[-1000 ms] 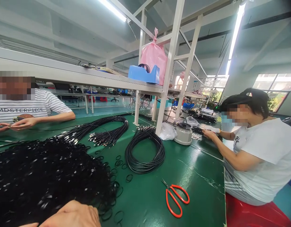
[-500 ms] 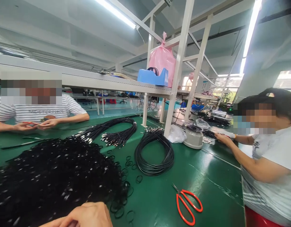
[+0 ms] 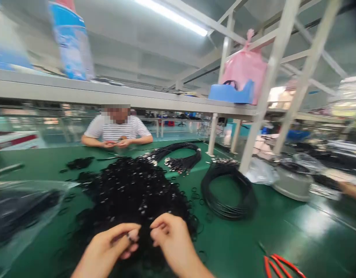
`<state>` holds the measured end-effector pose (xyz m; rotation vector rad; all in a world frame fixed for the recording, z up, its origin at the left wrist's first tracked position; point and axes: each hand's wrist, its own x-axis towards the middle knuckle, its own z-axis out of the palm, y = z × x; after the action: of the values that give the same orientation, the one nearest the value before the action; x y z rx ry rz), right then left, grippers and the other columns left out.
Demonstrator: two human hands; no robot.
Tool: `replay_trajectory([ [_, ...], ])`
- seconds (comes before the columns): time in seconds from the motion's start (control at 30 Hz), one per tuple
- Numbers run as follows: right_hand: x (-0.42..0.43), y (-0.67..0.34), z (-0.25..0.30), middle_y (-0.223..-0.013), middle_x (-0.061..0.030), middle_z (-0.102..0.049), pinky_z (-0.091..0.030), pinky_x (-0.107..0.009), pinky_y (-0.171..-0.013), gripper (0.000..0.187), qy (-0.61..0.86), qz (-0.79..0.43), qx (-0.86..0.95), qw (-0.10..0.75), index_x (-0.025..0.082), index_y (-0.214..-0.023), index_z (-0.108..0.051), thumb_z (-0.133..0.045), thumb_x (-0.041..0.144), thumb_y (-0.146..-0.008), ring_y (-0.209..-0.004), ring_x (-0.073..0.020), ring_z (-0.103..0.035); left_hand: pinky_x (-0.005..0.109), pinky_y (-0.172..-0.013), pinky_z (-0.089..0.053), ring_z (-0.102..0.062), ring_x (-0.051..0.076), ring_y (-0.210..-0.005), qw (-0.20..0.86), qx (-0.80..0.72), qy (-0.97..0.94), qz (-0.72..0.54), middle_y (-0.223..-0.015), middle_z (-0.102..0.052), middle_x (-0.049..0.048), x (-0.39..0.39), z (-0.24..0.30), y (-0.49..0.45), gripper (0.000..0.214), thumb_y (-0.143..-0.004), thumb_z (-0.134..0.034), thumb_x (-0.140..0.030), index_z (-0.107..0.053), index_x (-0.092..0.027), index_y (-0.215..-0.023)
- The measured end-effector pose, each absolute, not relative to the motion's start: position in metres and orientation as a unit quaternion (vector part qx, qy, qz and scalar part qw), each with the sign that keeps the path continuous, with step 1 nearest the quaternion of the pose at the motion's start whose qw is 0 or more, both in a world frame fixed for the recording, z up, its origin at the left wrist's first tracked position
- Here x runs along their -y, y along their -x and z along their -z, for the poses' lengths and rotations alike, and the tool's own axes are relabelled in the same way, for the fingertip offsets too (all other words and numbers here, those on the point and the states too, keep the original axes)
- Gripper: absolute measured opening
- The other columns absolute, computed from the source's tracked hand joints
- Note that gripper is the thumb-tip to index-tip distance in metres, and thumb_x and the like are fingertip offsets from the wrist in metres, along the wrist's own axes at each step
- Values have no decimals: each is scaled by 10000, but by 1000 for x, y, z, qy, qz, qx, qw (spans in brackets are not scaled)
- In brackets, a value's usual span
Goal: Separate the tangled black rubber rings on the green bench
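Note:
My left hand (image 3: 108,247) and my right hand (image 3: 169,237) meet at the near edge of a big heap of small black rings (image 3: 128,193) on the green table (image 3: 238,239). Both hands have their fingers pinched together. A small dark ring sits between the left thumb and fingers. What the right fingertips pinch is too small and blurred to name. Loose rings lie scattered around the heap.
A coil of black cable (image 3: 228,191) and a bundle of cables (image 3: 178,156) lie beyond the heap. Red-handled scissors (image 3: 278,264) sit at the lower right. A clear plastic bag (image 3: 24,208) lies left. A person in a striped shirt (image 3: 117,129) works opposite; another person's forearm (image 3: 351,189) shows far right.
The view has swung left, so the neighbour on the right has almost left the frame. Both my hands have come up into view, pinched together at the ring heap.

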<state>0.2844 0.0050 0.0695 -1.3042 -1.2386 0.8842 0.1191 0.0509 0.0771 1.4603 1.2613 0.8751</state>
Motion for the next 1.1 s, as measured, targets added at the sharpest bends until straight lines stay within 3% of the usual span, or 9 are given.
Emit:
replay_trajectory([
  [0.2, -4, -290, -68, -770, -12, -622, -466, -227, -607, 185, 490, -418, 559, 522, 187, -915, -639, -500, 181, -794, -663, -146, -632, 197, -421, -443, -618, 137, -481, 590, -471, -527, -389, -571, -665, 6, -40, -85, -126, 436, -539, -786, -439, -645, -135, -817],
  [0.4, 6, -281, -77, -795, -35, -659, -437, -225, -590, 179, 517, -393, 598, 469, 183, -775, -685, -518, 238, -808, -690, -163, -621, 188, -388, -434, -594, 122, -420, 564, -475, -560, -378, -515, -631, -20, -36, -80, -127, 304, -650, -696, -403, -551, -157, -756],
  [0.57, 8, -274, -77, -690, -7, -625, -370, -202, -518, 61, 554, -343, 614, 446, 172, -669, -663, -645, 213, -711, -622, -138, -558, 182, -379, -409, -537, 100, -386, 517, -488, -600, -366, -461, -537, -73, -33, -72, -131, 120, -688, -609, -256, -534, -167, -717],
  [0.77, 3, -282, -70, -690, -16, -630, -403, -238, -582, 206, 562, -351, 607, 439, 174, -671, -628, -567, 323, -799, -672, -169, -563, 206, -446, -429, -537, 100, -475, 480, -464, -658, -348, -596, -560, -43, -28, -71, -130, 178, -770, -602, -333, -571, -159, -780],
  [1.1, 1, -285, -69, -784, -38, -648, -420, -238, -585, 190, 532, -341, 635, 445, 181, -753, -655, -517, 287, -828, -737, -184, -596, 191, -409, -358, -426, 100, -497, 521, -452, -628, -361, -547, -510, -38, -31, -77, -129, 255, -663, -696, -376, -584, -146, -657],
])
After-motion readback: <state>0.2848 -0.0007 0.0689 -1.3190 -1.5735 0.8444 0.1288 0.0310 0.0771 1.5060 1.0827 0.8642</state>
